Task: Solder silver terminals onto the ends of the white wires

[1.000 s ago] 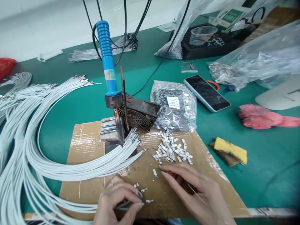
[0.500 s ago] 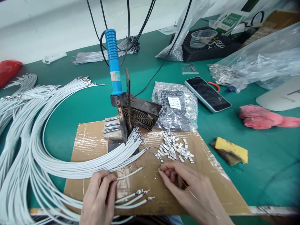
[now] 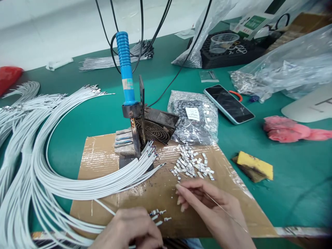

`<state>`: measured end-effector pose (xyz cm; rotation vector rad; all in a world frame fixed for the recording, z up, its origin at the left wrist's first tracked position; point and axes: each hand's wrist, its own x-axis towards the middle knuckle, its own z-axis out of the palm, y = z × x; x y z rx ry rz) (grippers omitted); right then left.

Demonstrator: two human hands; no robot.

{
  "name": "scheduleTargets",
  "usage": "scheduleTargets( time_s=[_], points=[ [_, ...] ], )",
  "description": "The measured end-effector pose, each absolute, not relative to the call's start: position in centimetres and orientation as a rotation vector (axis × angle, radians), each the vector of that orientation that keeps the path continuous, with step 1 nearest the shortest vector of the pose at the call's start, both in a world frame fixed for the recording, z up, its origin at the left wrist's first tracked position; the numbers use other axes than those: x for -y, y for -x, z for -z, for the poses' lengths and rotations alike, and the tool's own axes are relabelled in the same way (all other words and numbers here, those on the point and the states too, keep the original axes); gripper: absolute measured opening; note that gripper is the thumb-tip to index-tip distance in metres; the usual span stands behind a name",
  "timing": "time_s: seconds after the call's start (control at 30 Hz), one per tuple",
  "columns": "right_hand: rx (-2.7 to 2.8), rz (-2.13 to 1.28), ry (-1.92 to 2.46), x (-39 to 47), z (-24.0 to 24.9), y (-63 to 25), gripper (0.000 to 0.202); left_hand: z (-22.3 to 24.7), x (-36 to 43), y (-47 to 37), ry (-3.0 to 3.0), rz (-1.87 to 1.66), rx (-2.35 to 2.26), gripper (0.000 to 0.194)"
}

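Green matting covers the worktop [image 3: 103,114], and a taped sheet of brown cardboard [image 3: 233,193] lies on it as the working surface. At its near edge lie a few thin white wires with small metal terminals on their tips [image 3: 158,215], just beside the left hand [image 3: 129,230], which is curled knuckles-up over the wires' near ends; whether its fingers pinch one cannot be told from this angle. The right hand [image 3: 207,207] rests on the cardboard with fingers loosely bent, thumb and forefinger together on a thin strand of solder wire [image 3: 225,213] that trails back over the wrist. Just beyond its fingertips lies a scatter of small silver metal terminals [image 3: 192,165]. Judging by this, one wire end is being readied for a terminal, and the next move calls for a fine pinch and steady alignment. Farther back, a blue-handled soldering iron [image 3: 125,65] stands upright in its holder beside a small dark fan [image 3: 155,128], with a large sheaf of white wires [image 3: 52,173] curving away left.
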<state>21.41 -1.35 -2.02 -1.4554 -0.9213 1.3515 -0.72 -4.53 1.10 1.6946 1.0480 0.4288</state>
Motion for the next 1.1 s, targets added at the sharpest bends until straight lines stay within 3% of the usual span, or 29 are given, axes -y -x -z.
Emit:
scheduleTargets(
  time_s=[0.1, 0.3, 0.57, 0.8, 1.1],
  points=[
    [0.878, -1.402, 1.396, 1.2, 1.5, -20.9, 0.014, -0.2, 4.3, 0.0, -1.3, -0.54, -1.306, 0.026],
    [0.776, -1.462, 1.451, 1.3, 0.8, -19.5, 0.016, -0.5, 3.3, -0.4, -0.842, -0.722, -1.309, 0.048],
    [0.899, -1.591, 1.372, 1.2, 0.7, -17.8, 0.009, -0.2, 3.3, -0.6, -0.698, -0.923, -1.307, 0.041],
    [1.264, -1.579, 1.144, 0.8, 1.7, -18.0, 0.016, -0.9, 2.9, -1.0, -0.673, -0.917, -1.37, 0.049],
    [1.277, -1.558, 1.097, 0.5, 1.3, -17.9, 0.017, -1.4, 3.0, -1.2, -0.657, -0.892, -1.419, 0.054]
  ],
)
